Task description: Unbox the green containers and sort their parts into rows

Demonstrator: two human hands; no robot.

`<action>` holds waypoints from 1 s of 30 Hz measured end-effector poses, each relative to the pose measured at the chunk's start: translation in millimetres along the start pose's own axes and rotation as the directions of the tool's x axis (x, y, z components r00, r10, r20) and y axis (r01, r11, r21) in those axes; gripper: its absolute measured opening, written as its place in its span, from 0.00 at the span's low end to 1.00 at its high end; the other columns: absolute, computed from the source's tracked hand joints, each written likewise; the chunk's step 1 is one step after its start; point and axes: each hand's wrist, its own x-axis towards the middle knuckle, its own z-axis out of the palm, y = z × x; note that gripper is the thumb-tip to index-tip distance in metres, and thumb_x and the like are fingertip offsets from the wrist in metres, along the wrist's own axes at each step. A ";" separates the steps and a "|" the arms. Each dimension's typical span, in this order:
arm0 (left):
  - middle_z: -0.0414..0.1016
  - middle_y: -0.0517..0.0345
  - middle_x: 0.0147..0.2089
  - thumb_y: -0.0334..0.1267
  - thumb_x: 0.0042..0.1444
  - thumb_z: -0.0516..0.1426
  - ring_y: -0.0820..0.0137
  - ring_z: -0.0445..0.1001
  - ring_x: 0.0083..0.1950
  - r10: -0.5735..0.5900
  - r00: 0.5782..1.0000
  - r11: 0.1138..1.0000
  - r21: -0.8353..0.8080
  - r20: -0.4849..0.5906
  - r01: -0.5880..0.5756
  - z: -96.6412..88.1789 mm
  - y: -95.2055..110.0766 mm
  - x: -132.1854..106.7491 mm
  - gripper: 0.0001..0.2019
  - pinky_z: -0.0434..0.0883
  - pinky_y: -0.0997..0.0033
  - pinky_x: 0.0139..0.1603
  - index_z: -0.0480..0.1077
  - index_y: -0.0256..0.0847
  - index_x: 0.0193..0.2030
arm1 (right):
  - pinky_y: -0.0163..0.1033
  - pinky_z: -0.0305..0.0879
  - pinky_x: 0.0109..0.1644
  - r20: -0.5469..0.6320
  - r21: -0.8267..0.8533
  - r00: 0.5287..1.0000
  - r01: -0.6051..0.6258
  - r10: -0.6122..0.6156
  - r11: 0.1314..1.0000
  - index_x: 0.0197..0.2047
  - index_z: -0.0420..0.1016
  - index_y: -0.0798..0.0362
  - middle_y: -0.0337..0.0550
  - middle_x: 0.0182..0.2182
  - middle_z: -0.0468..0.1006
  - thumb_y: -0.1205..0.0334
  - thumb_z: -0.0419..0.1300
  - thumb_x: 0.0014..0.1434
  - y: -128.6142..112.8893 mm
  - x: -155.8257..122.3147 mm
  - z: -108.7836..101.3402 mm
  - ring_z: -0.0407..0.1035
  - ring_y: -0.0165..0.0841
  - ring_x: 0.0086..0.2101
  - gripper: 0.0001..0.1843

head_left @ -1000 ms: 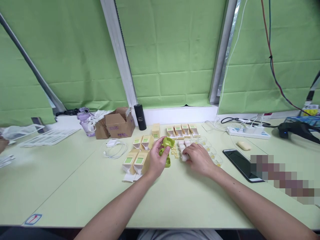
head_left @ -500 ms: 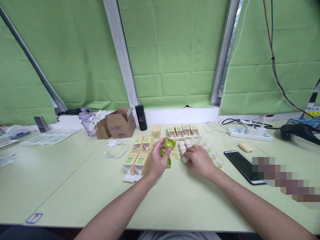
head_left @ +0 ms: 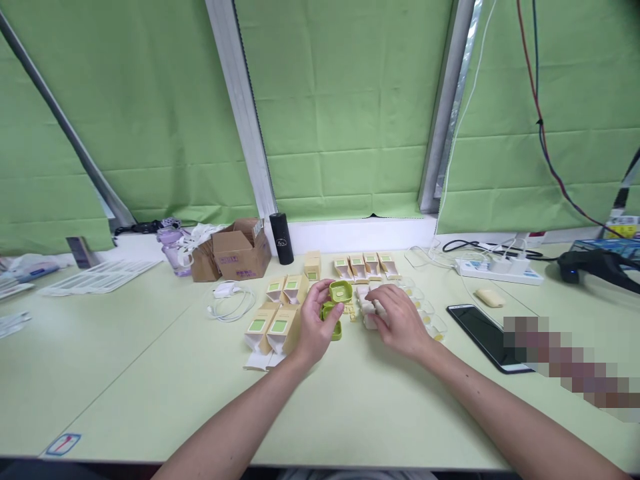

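Note:
My left hand (head_left: 313,325) is closed around a small olive-green hinged case (head_left: 337,297), its lid tipped up. To its right, my right hand (head_left: 397,319) pinches a small white piece (head_left: 371,307) among a cluster of white pieces on the pale green table (head_left: 150,380). Several small tan cartons with green labels (head_left: 273,325) stand just left of my left hand. Another row of tan cartons (head_left: 365,265) lies behind both hands. Tiny yellow tiles (head_left: 351,311) sit between the hands.
A black phone (head_left: 483,327) lies at the right, with a white power strip (head_left: 497,270) and cables behind it. A brown cardboard box (head_left: 241,251), a black cylinder (head_left: 281,238), a purple bottle (head_left: 173,249) and a white cable (head_left: 229,300) sit at the back left.
My right hand has lifted slightly and shifted toward the green case with a white piece in its fingers. The left hand keeps the case in place. The view has drifted a little.

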 end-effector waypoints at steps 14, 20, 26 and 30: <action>0.81 0.50 0.48 0.54 0.60 0.68 0.60 0.81 0.51 -0.057 0.994 0.998 0.034 0.088 0.054 14.3 0.2 -10.4 0.25 0.73 0.63 0.52 0.64 0.44 0.53 | 0.66 0.66 0.69 -0.380 0.300 0.922 0.201 -0.076 0.932 0.69 0.59 0.43 0.54 0.64 0.71 0.67 0.62 0.66 -30.9 2.0 33.9 0.63 0.50 0.66 0.31; 0.78 0.49 0.50 0.61 0.59 0.67 0.62 0.81 0.48 -0.099 0.987 0.991 0.098 0.122 0.088 16.1 -6.7 -11.7 0.27 0.73 0.65 0.47 0.66 0.42 0.50 | 0.64 0.69 0.63 -0.416 0.276 0.908 0.178 -0.049 0.944 0.65 0.62 0.45 0.52 0.57 0.72 0.65 0.60 0.66 -27.1 3.5 41.4 0.67 0.50 0.60 0.26; 0.78 0.51 0.46 0.62 0.65 0.61 0.63 0.79 0.45 -0.084 0.983 0.983 0.176 0.165 0.055 14.6 -11.6 -10.8 0.23 0.73 0.66 0.45 0.69 0.41 0.47 | 0.62 0.68 0.62 -0.384 0.271 0.923 0.127 -0.013 0.954 0.63 0.63 0.45 0.51 0.55 0.71 0.66 0.60 0.64 -25.6 3.1 38.3 0.66 0.49 0.57 0.25; 0.77 0.47 0.52 0.56 0.67 0.61 0.60 0.80 0.52 -0.006 0.993 0.972 0.234 0.117 -0.021 12.9 -11.0 -9.9 0.20 0.75 0.60 0.54 0.70 0.42 0.53 | 0.62 0.67 0.62 -0.344 0.284 0.939 0.109 -0.004 0.953 0.62 0.63 0.46 0.52 0.56 0.69 0.67 0.61 0.62 -26.5 2.9 32.4 0.64 0.50 0.59 0.26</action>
